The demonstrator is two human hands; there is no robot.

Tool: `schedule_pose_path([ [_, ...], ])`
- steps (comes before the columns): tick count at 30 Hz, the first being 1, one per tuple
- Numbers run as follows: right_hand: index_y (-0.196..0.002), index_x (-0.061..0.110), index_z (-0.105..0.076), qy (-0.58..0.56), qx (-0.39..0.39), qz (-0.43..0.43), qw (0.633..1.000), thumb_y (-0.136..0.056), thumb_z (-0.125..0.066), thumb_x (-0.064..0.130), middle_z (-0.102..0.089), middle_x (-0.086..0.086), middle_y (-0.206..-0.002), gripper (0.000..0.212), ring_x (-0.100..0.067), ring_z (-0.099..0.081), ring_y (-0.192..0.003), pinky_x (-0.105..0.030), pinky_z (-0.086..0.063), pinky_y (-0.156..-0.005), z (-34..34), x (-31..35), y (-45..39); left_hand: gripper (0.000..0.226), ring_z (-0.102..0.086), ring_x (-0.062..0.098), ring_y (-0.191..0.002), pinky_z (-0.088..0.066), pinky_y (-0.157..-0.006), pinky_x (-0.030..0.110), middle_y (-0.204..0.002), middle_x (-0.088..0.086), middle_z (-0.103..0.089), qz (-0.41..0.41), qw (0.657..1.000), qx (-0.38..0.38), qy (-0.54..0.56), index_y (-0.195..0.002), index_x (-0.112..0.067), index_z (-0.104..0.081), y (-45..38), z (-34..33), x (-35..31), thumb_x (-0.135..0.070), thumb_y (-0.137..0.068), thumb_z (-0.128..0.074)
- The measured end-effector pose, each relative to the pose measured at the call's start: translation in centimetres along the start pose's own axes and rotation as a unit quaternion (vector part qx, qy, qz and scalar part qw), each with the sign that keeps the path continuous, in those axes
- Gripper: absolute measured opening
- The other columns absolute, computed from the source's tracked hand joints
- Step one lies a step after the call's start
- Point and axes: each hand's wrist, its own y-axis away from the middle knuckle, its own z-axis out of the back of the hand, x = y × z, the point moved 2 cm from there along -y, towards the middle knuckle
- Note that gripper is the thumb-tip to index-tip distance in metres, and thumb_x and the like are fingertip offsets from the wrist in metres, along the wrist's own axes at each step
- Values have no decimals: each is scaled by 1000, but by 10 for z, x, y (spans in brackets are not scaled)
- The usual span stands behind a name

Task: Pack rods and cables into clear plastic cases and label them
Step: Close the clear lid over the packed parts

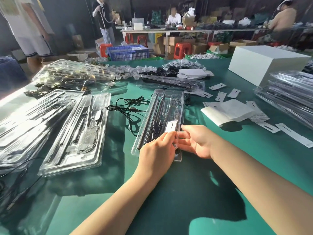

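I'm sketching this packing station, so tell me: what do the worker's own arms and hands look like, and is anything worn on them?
Both forearms are bare as far as the picture shows, with no sleeves in view. The left hand and right hand wear no gloves, and no watch, ring or bracelet shows. Nails look short and unpainted.

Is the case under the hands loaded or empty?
Loaded. Dark rods lie lengthwise inside the clear case, and a white label sits at its near end by the left hand.

Strong light floods in from the left, blowing out the clear plastic cases (25,116) with glare. Hard arm shadows fall across the green table (194,192); the dim background blurs, edges bending with wide-angle distortion.
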Motion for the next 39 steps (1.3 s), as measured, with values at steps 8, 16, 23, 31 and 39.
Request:
schedule_pose_path([
  [8, -97, 25, -75, 356, -209, 221, 884, -87, -69, 27, -72, 10, -88, 11, -10, -64, -75, -19, -48, -68, 13, -13, -5, 32, -63, 17, -44, -47, -36, 24, -73, -4, -72, -14, 999, -29, -29, -92, -14, -72, 0, 2, -2, -8, -61, -78],
  [16, -92, 21, -74, 363, -211, 185, 889, -89, -62, 19, -73, 4, -87, 12, -17, -65, -80, -23, -50, -66, 13, -19, -18, 42, -68, 20, -67, -49, -54, 26, -87, -5, -72, -24, 999, 48, -6, -103, -16, -61, -2, 1, 6, -44, -76, -74],
  [23, -80, 12, -63, 300, -168, 122, 931, -93, -55, 43, -69, -5, -72, 35, -20, -69, -67, -36, -59, -69, 20, -12, -23, 54, -63, 17, -99, -50, -81, 30, -128, -9, -55, -140, 972, 188, 9, -123, -18, -56, -1, 5, 21, -56, -84, -60],
  [31, -69, 13, -51, 466, -198, 83, 858, -92, -54, 49, -57, -11, -70, 43, -25, -51, -64, -30, -41, -64, 5, 0, -23, 35, -70, 12, -67, -55, -57, 22, -85, 4, -75, -234, 962, -3, -140, -82, -14, -78, 10, -10, -5, -41, -61, -85],
  [39, -99, 24, -55, 81, -93, 144, 982, -102, -46, 24, -65, 2, -82, 10, -7, -60, -49, -19, -46, -41, 8, -29, 4, 46, -68, 15, -99, -56, -77, 27, -117, -1, -69, -113, 991, 6, 64, -115, -20, -70, 10, 7, -8, -50, -93, -43],
])
